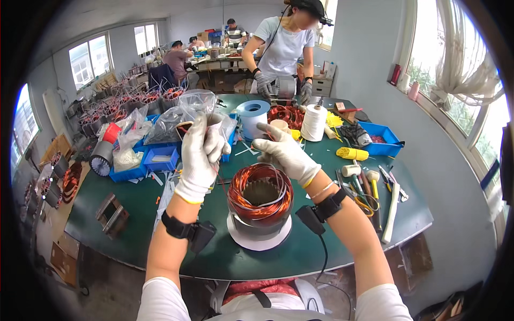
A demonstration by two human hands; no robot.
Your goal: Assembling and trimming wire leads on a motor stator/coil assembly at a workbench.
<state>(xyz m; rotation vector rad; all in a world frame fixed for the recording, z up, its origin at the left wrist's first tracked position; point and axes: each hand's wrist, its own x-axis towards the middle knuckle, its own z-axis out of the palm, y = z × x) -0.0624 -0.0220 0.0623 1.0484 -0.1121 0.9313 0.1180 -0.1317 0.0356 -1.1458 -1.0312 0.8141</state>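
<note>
A stator (pixel 261 195) with a ring of copper windings and pale lacing stands upright before me on a white round base (pixel 259 238). My left hand (pixel 201 152), in a white glove, is raised above its left side. The fingers are closed on a thin red strand (pixel 221 179) that hangs below them. My right hand (pixel 286 155), gloved too, is above the stator's right side, not touching it. Its lower fingers are curled, with thumb and forefinger slightly apart around a fine reddish line; what it grips is too small to make out.
Behind my hands stand a blue spool (pixel 253 119) and a white thread cone (pixel 314 124). Blue bins (pixel 162 158) and plastic bags lie left; hammers (pixel 373 182), scissors and a blue tray (pixel 381 147) lie right. Across the table a gloved co-worker (pixel 284 48) handles another stator (pixel 284 88).
</note>
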